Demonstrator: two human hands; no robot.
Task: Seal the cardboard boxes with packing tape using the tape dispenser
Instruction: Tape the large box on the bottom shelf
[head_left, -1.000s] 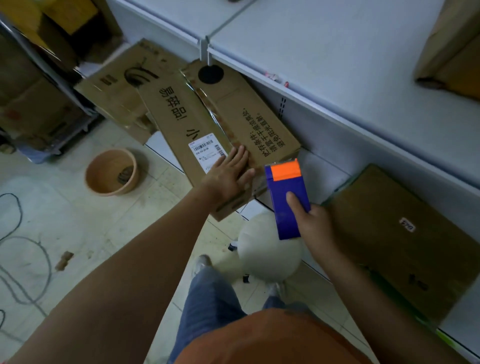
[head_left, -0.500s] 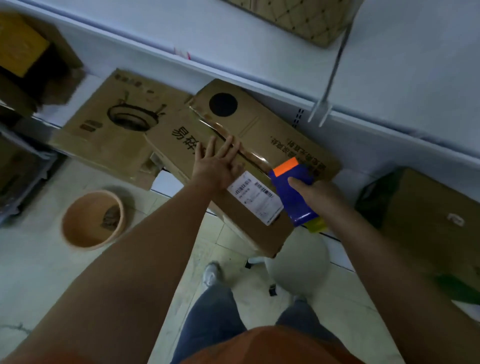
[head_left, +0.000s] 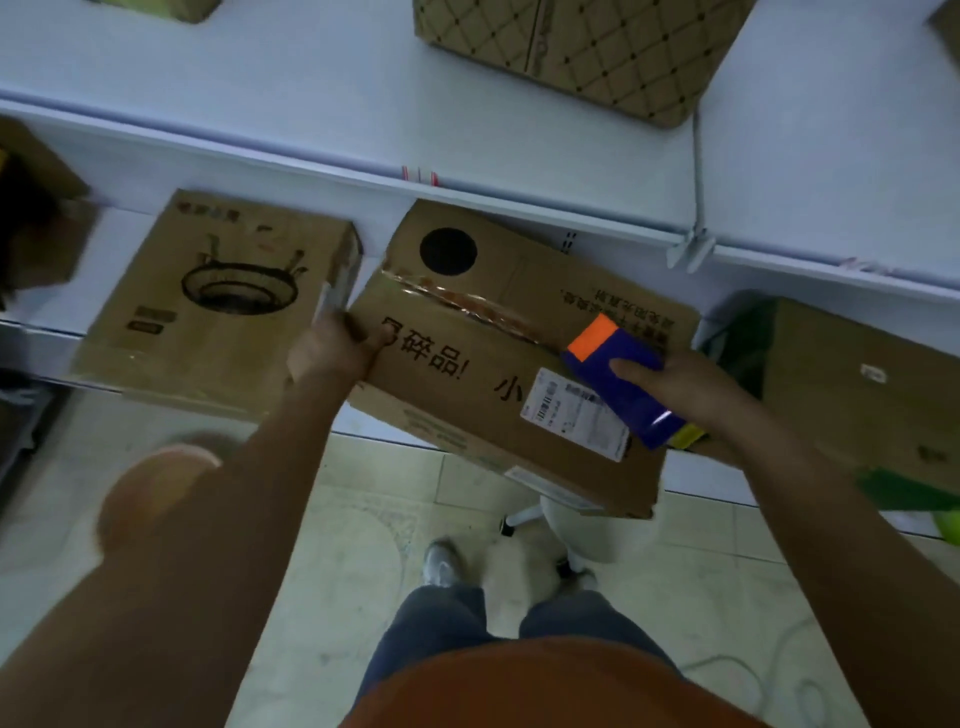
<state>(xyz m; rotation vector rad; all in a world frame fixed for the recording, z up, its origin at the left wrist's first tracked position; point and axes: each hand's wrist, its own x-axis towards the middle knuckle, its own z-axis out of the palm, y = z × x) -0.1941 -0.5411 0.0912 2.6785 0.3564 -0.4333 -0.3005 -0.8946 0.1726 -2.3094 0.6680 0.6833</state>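
— What have my hands got right now?

— My right hand (head_left: 691, 384) is wrapped round the tape dispenser (head_left: 623, 384), forefinger laid along its blue back; its orange end rests on the box (head_left: 498, 364), right at the near end of the glossy tape strip (head_left: 467, 301); my left hand (head_left: 332, 353) curls over the box's left edge, fingers bent onto the top face, gripping the cardboard.

— And where does that leave the job?

— I judge it part done; a crinkled strip of clear tape lies along the seam of this box, from near the black printed circle down to the dispenser; whether the tape is cut free from the dispenser I cannot tell; the box sits skewed on the low shelf (head_left: 130, 234), its near corner hanging out over the floor; the box beside it (head_left: 208, 312), the one with a pan drawn on it, shows a faint shiny patch near its front edge, though I cannot say if it is sealed; the dark box to the right (head_left: 857, 384) shows no tape that I can make out, so I reckon those are left.

— What are they like to handle?

— Plain brown corrugated card, matt, flat and stiff, with sharp folded edges and a white paper label (head_left: 576, 410); the tape is thin, wrinkled and shiny; the dispenser is smooth hard plastic, blocky, with a yellow bit at its near end.
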